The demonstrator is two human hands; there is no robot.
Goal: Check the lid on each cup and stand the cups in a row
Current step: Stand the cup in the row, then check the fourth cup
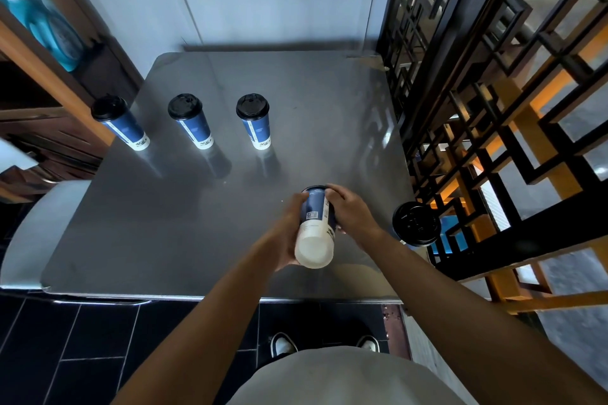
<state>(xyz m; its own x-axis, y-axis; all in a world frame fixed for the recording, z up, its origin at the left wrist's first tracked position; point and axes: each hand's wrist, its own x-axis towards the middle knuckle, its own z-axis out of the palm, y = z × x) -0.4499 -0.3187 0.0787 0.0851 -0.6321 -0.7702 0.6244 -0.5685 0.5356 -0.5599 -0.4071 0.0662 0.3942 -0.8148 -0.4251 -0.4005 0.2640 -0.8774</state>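
Note:
Three blue-and-white paper cups with black lids stand in a row across the far left of the steel table (204, 227): the left cup (119, 122), the middle cup (190, 120) and the right cup (254, 120). Above the table's near middle I hold a fourth cup (315, 230) tipped so its white base faces me. My left hand (289, 230) wraps its lower body. My right hand (348, 212) grips the lidded far end; its lid is mostly hidden. A fifth cup (416, 223) stands at the right edge, seen from above.
A black lattice screen (493, 92) runs along the table's right side. A wooden shelf unit (39, 82) with a blue bottle (52, 29) stands at the left. A white wall closes the back. My shoes (283, 344) are on dark floor tiles below the near edge.

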